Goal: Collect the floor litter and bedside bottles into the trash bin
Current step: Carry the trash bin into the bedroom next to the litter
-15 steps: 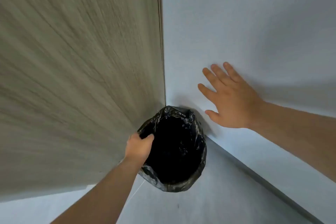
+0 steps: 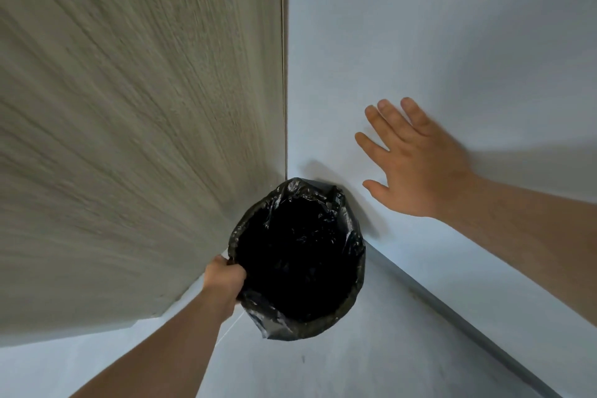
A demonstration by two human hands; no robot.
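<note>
A trash bin lined with a black plastic bag stands in the corner where a wood-grain panel meets a white wall. Its inside is dark and I cannot tell what it holds. My left hand grips the bin's near left rim, fingers curled over the bag. My right hand is up and to the right of the bin, fingers spread, palm toward the white wall, holding nothing. No litter or bottles are in view.
The wood-grain panel fills the left side. The white wall runs along the right, with a grey baseboard at its foot. Pale floor lies below the bin.
The bin sits slightly lower and further right in view, with my left hand still on its rim. My right hand has stayed spread near the wall.
</note>
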